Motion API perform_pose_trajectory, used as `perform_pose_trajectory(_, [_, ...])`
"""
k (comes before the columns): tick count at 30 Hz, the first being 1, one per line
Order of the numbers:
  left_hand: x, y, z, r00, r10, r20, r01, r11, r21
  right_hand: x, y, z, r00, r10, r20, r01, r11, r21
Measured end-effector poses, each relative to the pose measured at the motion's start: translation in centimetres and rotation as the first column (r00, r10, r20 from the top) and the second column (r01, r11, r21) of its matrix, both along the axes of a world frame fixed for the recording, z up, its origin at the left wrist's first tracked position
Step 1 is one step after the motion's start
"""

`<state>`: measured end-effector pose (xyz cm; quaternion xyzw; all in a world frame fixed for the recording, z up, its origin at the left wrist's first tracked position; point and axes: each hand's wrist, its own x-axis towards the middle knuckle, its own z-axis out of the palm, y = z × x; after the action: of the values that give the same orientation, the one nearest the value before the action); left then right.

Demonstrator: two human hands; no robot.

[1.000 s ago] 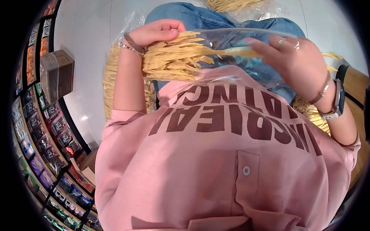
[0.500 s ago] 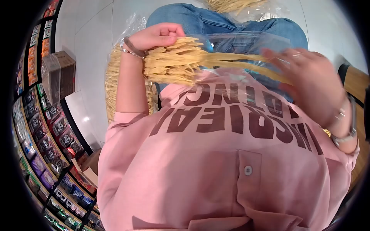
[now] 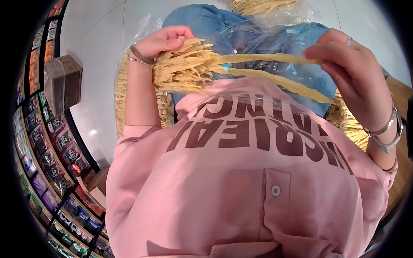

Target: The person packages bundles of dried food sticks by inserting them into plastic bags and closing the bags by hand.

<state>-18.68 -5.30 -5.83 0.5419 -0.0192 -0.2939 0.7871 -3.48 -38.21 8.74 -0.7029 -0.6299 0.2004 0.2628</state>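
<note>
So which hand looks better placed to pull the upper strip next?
Probably the right hand: it appears to pinch the upper strip near one end, while the left hand is occupied at the yellow bundle.

cardboard box (image 3: pixel 63 84): beside shelving (image 3: pixel 81 139) | packets (image 3: pixel 65 142): in rows | tiled floor (image 3: pixel 101 47): pale

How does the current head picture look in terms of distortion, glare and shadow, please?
Head view: fisheye curves the shelves at left, black vignetting fills the corners, glints streak the clear plastic, and soft shadow darkens part of the pink shirt.
</note>
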Motion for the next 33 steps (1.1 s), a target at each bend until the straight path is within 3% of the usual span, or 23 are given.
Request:
perform_pose_trajectory(3, [-0.2,0.3,0.0,1.0,-0.004,0.002,0.004,1.0,0.004,-0.5,0.5,-0.3,0.999,-0.05,-0.017,0.049,0.999,-0.015])
perform_pose_trajectory(6, [-0.5,-0.6,0.8,0.996,0.091,-0.018,-0.088,0.989,0.119,-1.0,0.9,-0.5,0.997,-0.074,-0.012,0.074,0.997,0.038])
perform_pose_trajectory(11, [-0.3,-0.6,0.7,0.998,0.065,-0.003,-0.064,0.988,0.14,-0.2,0.1,0.1,0.994,-0.106,0.033,0.108,0.993,-0.057])
perform_pose_trajectory(15, [-0.3,0.2,0.2,1.0,0.005,0.027,-0.006,0.999,0.053,-0.4,-0.7,1.2,0.98,-0.005,0.201,0.024,0.995,-0.094])
perform_pose_trajectory(19, [-0.3,-0.2,0.4,1.0,0.005,0.002,-0.005,0.995,0.104,-2.2,-0.7,1.4,0.965,-0.012,0.262,0.047,0.99,-0.13])
perform_pose_trajectory(26, [0.1,-0.9,0.3,1.0,0.001,-0.009,0.0,0.986,0.165,-2.5,-0.1,-1.0,0.842,0.097,0.53,0.049,0.966,-0.255])
perform_pose_trajectory(29, [0.3,-1.3,0.3,1.0,-0.011,-0.022,0.015,0.98,0.2,-2.0,-0.2,-2.7,0.886,0.183,0.427,-0.002,0.921,-0.389])
perform_pose_trajectory(33, [0.5,-1.2,-0.4,0.999,0.011,-0.033,-0.004,0.979,0.205,-1.5,-0.7,-3.0,0.886,0.102,0.452,0.079,0.927,-0.366])
